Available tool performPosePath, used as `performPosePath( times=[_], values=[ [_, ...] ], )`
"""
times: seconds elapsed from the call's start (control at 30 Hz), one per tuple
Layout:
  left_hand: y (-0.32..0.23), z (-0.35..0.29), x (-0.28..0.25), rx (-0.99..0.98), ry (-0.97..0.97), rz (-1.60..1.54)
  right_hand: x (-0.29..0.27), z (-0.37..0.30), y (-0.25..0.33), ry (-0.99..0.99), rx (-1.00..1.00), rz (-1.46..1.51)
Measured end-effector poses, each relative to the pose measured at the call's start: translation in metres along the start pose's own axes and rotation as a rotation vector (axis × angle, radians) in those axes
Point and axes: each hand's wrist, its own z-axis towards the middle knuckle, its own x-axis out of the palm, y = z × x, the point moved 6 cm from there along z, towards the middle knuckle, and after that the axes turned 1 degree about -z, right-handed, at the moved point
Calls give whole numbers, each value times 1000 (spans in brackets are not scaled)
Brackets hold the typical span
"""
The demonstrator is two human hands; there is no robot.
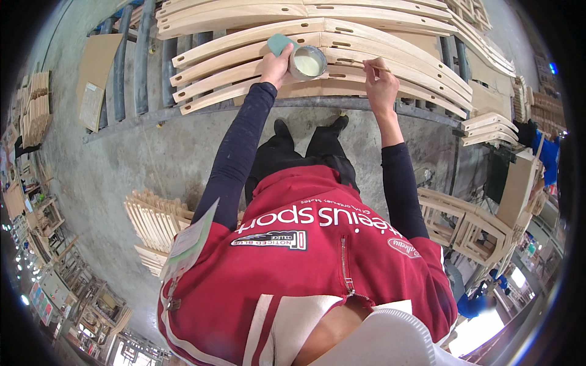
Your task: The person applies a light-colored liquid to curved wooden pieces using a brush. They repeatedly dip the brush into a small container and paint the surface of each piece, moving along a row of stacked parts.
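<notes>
My left hand (275, 68) is closed round a small round cup (295, 68) of pale cream liquid (307, 61). A flat green piece (280, 43) with rounded corners sticks out beside the cup at the same hand; how it is held is hidden. My right hand (381, 86) pinches a thin wooden stick (359, 61), its tip pointing left at a slot in a curved wooden piece (400, 68). Several such pale pieces, with slots near their middles and ends, lie side by side under both hands.
A roller conveyor (141, 58) carries the wooden pieces, with more rows at the far side. Brown cardboard (101, 58) lies at its left. Stacked wooden parts (157, 219) stand behind me at left, wooden frames (464, 222) at right. A person in blue (549, 160) is at far right.
</notes>
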Motion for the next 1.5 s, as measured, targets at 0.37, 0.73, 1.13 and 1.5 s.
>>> performPosePath(
  times=[0.37,0.73,1.13,1.5],
  values=[
    [2,1,-3,-58,-9,32,3,10,3,58,-26,102],
    [-1,-1,1,-75,17,31,1,15,6,128,-7,129],
    [-3,-8,2,34,-37,-10,-23,-1,37,215,202,699],
    [13,7,-4,102,11,-5,30,0,36,385,219,503]
  ],
)
